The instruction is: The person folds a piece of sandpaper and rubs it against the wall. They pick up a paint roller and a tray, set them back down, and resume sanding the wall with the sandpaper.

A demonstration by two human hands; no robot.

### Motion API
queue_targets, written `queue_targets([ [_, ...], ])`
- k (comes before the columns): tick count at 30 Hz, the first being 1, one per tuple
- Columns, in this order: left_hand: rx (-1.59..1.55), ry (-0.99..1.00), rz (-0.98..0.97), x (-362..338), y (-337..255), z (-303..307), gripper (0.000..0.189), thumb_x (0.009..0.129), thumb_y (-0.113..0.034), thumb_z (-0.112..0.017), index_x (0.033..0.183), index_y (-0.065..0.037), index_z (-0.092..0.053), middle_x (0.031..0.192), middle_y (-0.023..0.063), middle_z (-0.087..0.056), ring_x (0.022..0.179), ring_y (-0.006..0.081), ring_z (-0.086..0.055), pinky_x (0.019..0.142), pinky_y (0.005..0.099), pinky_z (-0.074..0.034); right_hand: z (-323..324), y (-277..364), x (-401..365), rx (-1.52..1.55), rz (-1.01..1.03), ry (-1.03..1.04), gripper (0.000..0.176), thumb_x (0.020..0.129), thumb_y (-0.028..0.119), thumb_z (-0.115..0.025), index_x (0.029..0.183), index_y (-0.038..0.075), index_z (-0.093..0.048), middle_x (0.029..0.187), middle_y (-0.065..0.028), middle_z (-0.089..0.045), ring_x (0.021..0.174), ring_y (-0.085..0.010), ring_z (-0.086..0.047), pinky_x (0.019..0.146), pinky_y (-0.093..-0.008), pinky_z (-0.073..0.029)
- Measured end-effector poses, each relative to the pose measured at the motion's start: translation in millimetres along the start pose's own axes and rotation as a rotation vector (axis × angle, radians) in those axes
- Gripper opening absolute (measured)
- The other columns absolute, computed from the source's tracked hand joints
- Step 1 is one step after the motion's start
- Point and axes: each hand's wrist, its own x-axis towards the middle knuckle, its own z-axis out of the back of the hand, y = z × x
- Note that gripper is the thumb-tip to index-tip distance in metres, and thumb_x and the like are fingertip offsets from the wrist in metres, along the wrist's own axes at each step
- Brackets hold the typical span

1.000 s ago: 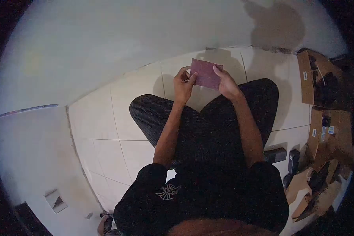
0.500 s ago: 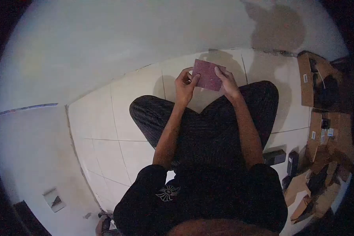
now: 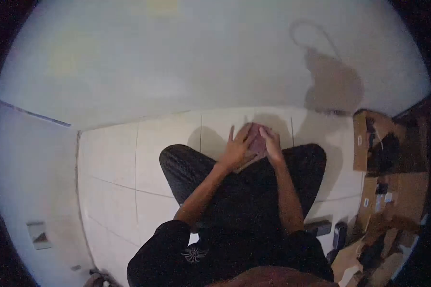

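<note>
A flat reddish-purple piece (image 3: 257, 143) is held above the tiled floor, between my crossed legs. My right hand (image 3: 271, 143) grips its right side, with the thumb lying on its face. Over the left part of the piece spreads my left hand (image 3: 238, 149), fingers apart, palm toward it. Whether the left palm presses on the surface or hovers just over it cannot be made out. The left hand covers part of the piece.
Open cardboard boxes (image 3: 395, 193) with items inside stand along the right. Two dark objects, one a dark block (image 3: 318, 227), lie beside my right knee. A pale wall (image 3: 177, 57) rises beyond the tiled floor (image 3: 110, 158).
My left hand has let go of the piece's left edge and opened across its face. The view has tilted up, so hands and legs appear lower. The right hand keeps its grip.
</note>
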Motion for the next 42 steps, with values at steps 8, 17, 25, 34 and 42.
queue_targets([
  [8,-0.388,-0.215,0.089,-4.9,21.7,-6.5,0.049,0.081,-0.006,-0.063,0.129,-0.006,-0.053,0.129,0.0149,-0.056,0.119,0.0296,-0.054,0.103,0.0431,-0.04,8.0,0.1,8.3,0.156,-0.151,0.039,0.057,0.098,0.049,-0.04,0.121,0.0,-0.057,0.114,-0.0105,-0.061,0.101,-0.0241,-0.06,0.089,-0.0364,-0.048],
  [17,-0.799,-0.122,0.642,-12.0,28.6,3.5,0.044,0.089,-0.031,-0.064,0.117,0.002,-0.056,0.101,0.0206,-0.066,0.089,0.0298,-0.065,0.076,0.0388,-0.051,-13.2,-9.5,-7.4,-0.281,-0.026,0.22,0.03,0.09,0.019,-0.064,0.108,-0.005,-0.064,0.089,-0.0062,-0.064,0.082,-0.015,-0.06,0.073,-0.0308,-0.052],
  [25,0.09,-0.188,0.124,-18.5,-25.3,38.9,0.09,0.076,-0.028,-0.072,0.147,-0.002,-0.023,0.153,0.0237,-0.02,0.142,0.0395,-0.018,0.115,0.0498,-0.019,-7.9,-0.8,-0.4,-0.368,0.119,0.104,0.024,0.09,0.017,-0.062,0.099,-0.005,-0.067,0.085,-0.0053,-0.067,0.076,-0.0128,-0.059,0.072,-0.0294,-0.048],
  [34,0.09,-0.096,-0.2,-9.1,18.4,12.7,0.072,0.082,-0.005,-0.054,0.146,0.004,-0.02,0.152,0.0226,-0.023,0.142,0.0335,-0.023,0.118,0.0428,-0.021,-7.8,6.5,-10.9,-0.066,0.01,0.231,0.026,0.093,0.018,-0.059,0.107,-0.004,-0.063,0.094,-0.004,-0.065,0.088,-0.0141,-0.059,0.081,-0.0288,-0.047],
  [42,0.212,-0.442,-0.324,28.9,67.3,105.3,0.063,0.081,0.001,-0.052,0.142,0.001,-0.034,0.145,0.0193,-0.039,0.135,0.0334,-0.038,0.112,0.0447,-0.033,-16.1,13.2,-11.0,0.124,0.077,0.323,0.031,0.097,0.031,-0.051,0.098,0.002,-0.062,0.085,-0.0036,-0.059,0.076,-0.0139,-0.056,0.071,-0.031,-0.048],
])
